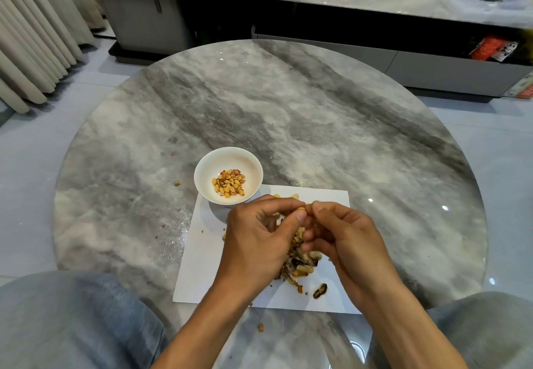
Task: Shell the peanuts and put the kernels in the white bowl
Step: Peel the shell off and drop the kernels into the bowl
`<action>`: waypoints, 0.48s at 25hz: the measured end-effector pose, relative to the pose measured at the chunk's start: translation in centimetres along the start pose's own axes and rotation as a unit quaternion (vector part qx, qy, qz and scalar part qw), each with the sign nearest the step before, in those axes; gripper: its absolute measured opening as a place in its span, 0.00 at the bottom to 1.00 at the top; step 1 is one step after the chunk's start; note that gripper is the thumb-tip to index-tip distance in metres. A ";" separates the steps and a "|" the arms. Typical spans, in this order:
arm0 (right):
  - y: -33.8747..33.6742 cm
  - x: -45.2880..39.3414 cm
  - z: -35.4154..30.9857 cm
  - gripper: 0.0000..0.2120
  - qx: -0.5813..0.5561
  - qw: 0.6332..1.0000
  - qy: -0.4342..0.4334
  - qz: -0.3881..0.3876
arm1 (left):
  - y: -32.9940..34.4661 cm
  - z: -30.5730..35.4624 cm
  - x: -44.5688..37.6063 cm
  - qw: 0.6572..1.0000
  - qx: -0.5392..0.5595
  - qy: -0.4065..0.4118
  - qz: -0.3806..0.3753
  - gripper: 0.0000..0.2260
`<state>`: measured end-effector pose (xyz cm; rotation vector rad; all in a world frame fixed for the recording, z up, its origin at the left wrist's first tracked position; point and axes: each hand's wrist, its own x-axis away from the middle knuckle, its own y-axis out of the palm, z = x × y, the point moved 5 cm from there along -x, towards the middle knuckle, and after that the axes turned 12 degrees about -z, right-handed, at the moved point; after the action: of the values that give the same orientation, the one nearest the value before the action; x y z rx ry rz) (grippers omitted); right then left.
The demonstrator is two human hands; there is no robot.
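Note:
A white bowl (207, 166) with several golden kernels (229, 186) in it stands on the far left corner of a white paper sheet (199, 264). Just in front of the bowl, my left hand (256, 239) and my right hand (349, 241) meet above the sheet. Both pinch one peanut (306, 210) between thumbs and fingertips; only a sliver of it shows. Under my hands lies a heap of whole peanuts and broken shells (302, 264). One dark open shell (320, 290) lies apart, near the sheet's front edge.
The sheet lies on a round grey marble table (288, 109). Small crumbs (176, 183) dot the table left of the bowl, and one bit (261, 327) lies in front of the sheet. My knees in grey fabric flank the table's near edge. A long low cabinet (432, 60) stands beyond.

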<state>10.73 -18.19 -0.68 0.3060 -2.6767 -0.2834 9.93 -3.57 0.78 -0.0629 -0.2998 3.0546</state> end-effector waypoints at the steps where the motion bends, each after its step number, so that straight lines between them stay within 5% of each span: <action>1: -0.2 -0.1 0.3 0.10 -0.030 0.999 0.022 0.009 | 0.0 -0.2 -0.1 1.000 0.002 -0.009 -0.002 0.07; 4: 0.4 -0.1 1.6 0.14 -0.158 0.984 0.079 -0.008 | 0.4 -0.2 -0.1 0.999 -0.032 0.016 -0.028 0.07; 8: 1.7 0.0 1.8 0.19 -0.278 0.952 0.116 -0.051 | 1.5 0.2 0.4 0.967 -0.223 0.117 -0.031 0.07; 12: 1.6 0.0 1.7 0.18 -0.308 0.944 0.113 -0.046 | 1.3 0.3 0.4 0.973 -0.206 0.102 -0.016 0.05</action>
<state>9.68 -16.44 -1.77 0.2440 -2.2110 -1.0166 9.47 -4.82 0.81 -0.3862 -0.8996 2.8661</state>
